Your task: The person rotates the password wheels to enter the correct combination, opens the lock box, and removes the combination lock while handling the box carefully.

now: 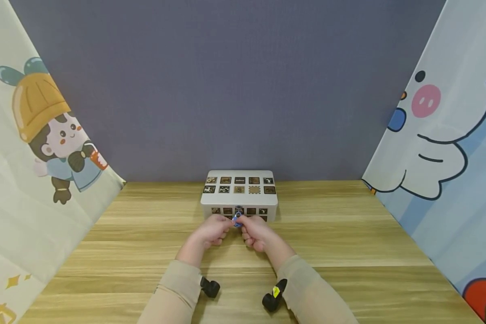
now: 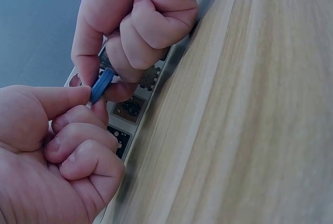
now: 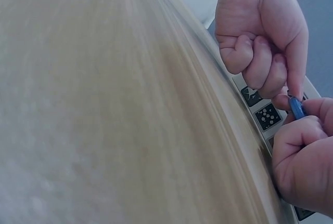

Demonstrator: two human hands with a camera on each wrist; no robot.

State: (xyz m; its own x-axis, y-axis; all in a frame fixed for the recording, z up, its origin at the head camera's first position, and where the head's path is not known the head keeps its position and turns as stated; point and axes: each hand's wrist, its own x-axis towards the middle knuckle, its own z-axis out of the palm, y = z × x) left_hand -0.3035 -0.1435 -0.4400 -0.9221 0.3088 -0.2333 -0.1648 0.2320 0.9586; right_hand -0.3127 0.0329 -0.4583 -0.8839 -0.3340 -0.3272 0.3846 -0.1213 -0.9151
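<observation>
A white box point(image 1: 231, 199) with rows of small dark and brown picture squares stands at the back of the table. At the middle of its front is a metal latch point(image 1: 238, 208), with a small blue padlock point(image 1: 237, 221) just below it. My left hand point(image 1: 215, 229) pinches the padlock's left side between thumb and forefinger, the other fingers curled in. From the right, my right hand point(image 1: 258, 232) pinches it the same way. Close up in the left wrist view, the padlock's blue edge point(image 2: 102, 84) shows between the fingertips, which hide much of it.
The wood-grain table point(image 1: 332, 234) runs back to a dark grey-blue panel point(image 1: 243, 90). Cartoon-printed cloths hang at the left point(image 1: 8, 180) and right point(image 1: 453, 180). A black wrist camera point(image 1: 210, 288) is worn on the left sleeve and another point(image 1: 272, 300) on the right.
</observation>
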